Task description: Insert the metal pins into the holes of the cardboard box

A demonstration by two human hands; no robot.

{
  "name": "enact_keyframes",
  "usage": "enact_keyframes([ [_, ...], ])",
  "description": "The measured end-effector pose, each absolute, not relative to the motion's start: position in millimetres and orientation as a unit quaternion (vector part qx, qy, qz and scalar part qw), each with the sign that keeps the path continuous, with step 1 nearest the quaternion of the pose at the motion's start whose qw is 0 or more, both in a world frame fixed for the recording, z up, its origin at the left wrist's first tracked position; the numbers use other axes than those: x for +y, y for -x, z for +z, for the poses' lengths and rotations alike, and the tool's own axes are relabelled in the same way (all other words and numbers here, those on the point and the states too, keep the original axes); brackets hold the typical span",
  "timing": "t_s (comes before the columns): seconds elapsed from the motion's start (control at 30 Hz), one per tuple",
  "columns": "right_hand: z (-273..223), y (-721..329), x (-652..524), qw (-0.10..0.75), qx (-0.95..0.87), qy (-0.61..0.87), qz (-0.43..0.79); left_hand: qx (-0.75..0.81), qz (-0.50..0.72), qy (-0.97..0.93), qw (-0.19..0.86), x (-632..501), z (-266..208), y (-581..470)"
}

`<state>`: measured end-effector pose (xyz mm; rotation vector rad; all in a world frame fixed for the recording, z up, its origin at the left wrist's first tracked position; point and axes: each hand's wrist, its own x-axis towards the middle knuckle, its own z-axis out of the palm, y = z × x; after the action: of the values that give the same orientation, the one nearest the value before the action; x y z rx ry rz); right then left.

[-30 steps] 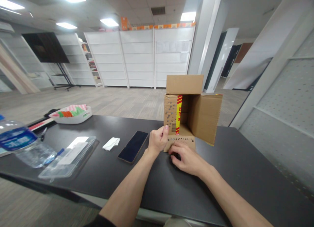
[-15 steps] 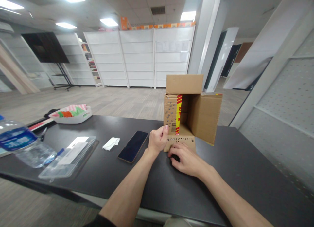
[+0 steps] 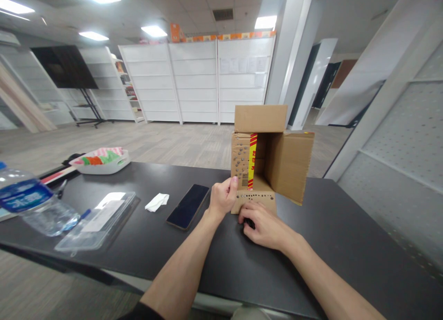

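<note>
A cardboard box stands on the dark table with its opening facing me and its flaps folded out. Its left flap carries many small holes and a yellow and red tape strip. My left hand is closed on the left flap's lower outer edge, thumb on the front. A row of holes runs along the lower flap, which hangs toward the tabletop. My right hand lies low against that flap with its fingers curled; a dark patch shows beneath them, and whatever they hold is hidden.
Left of the box lie a phone, a crumpled tissue and a clear plastic case. A water bottle lies at the far left, near a white basket with colourful packets. The table extends right of the box.
My right hand has shifted very slightly to the right at the lower flap. My left hand and the box stay in place.
</note>
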<state>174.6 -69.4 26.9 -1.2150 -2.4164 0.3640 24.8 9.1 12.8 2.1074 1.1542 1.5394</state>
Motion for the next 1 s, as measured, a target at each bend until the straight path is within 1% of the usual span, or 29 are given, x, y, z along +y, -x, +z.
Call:
enact_keyframes([
  [0.37, 26.3, -175.0, -70.0, 0.191, -0.872, 0.432, 0.128, 0.399, 0.536, -0.73, 0.142, 9.2, 12.8, -24.9],
  [0.7, 25.6, -172.3, -70.3, 0.156, -0.884, 0.428, 0.102, 0.404, 0.535, -0.729, 0.141, 9.5, 11.4, -25.6],
  [1.0, 24.8, -171.8, -70.9, 0.142, -0.89, 0.423, 0.093, 0.406, 0.535, -0.727, 0.141, 10.9, 9.6, -25.4],
])
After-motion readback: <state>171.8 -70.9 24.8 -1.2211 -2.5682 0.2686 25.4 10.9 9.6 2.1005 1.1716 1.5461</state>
